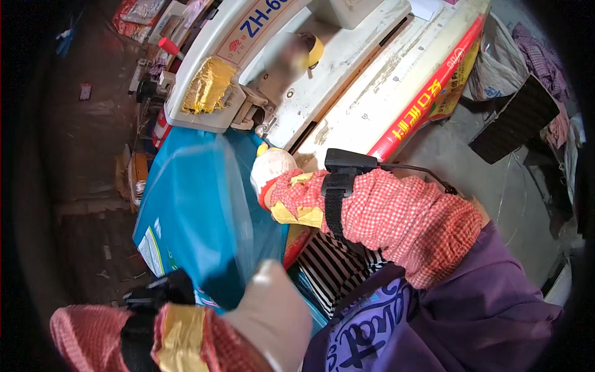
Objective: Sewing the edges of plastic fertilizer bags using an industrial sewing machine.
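A white sewing machine stands at the top, with a patch of gold woven cloth on its end. Below its needle area hangs a large blue plastic sheet, with a clear film layer along part of it. My right hand, in a white glove with a yellow fingertip, is closed at the sheet's upper edge, right beside the needle area. Lower down, my left hand, in a pale glove, is smeared by motion in front of the sheet's lower part. Its fingers cannot be made out.
The white work table has a red and yellow printed strip along its front edge. Black ribbed board and cloth bundles lie at the right. A red-handled tool and clutter sit behind the machine. Striped cloth covers my lap.
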Tool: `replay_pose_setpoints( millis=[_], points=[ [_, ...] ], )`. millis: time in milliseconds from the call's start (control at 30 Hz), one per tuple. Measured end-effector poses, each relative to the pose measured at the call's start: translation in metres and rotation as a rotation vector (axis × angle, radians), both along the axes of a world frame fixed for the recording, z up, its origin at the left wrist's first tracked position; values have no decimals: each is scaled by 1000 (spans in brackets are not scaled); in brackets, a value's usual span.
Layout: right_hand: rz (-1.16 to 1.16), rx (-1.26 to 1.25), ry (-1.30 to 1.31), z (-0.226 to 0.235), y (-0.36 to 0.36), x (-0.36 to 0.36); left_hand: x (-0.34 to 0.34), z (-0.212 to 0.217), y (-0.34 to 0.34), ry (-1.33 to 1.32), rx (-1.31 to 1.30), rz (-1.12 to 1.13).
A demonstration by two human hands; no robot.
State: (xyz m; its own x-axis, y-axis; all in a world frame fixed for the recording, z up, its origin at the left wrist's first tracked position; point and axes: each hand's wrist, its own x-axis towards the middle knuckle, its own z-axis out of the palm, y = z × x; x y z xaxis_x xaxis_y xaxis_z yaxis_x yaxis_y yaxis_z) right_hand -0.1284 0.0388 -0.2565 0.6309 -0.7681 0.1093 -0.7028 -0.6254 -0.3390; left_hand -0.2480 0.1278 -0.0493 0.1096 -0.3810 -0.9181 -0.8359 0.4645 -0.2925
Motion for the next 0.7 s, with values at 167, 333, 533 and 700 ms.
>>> replay_pose_setpoints(
  millis=[167, 333, 533, 700],
  points=[
    [90, 233, -13, 22, -3, -25, 13, 34, -50, -534, 123, 102],
    [26, 136, -145, -8, -1, 2, 46, 20, -88, -437, -42, -367],
    [74, 106, -218, 0, -1, -17, 33, 50, -63, -295, 219, 29],
    [187, 234, -69, 25, -8, -27, 19, 16, 30, -473, -529, 566]
  ],
)
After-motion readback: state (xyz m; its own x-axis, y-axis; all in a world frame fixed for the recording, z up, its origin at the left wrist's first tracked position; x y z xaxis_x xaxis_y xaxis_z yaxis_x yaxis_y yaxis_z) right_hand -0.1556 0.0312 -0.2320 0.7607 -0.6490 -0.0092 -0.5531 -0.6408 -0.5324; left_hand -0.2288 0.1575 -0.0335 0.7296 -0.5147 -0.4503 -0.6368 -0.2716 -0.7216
